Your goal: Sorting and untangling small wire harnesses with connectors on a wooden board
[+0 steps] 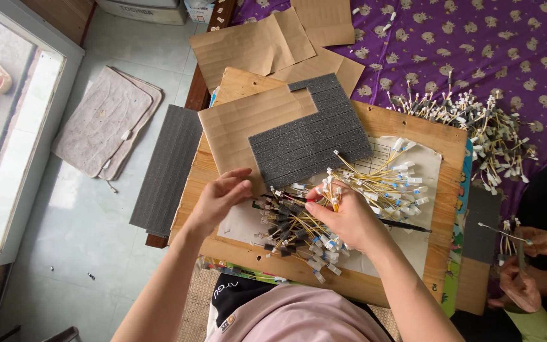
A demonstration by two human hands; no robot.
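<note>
Head view, looking straight down onto a square plywood work board (384, 120) laid across the lap. Left hand (218, 201) with fingertips pinched together at the near end of a fanned bundle of thin yellow wires with small white and dark plug ends (299, 228); whether anything is actually pinched cannot be told. Right hand (348, 218) closed around the middle of that bundle, thumb and fingers gripping several wires. Bundle resting on a white paper sheet (422, 244) at the board's centre. Just above, a dark grey stepped foam pad (308, 136) overlapping a brown cardboard sheet (242, 123). Further right, a loose heap of similar wires (476, 126) on purple patterned cloth (508, 50). At the right edge, another person's hands (530, 266).
</note>
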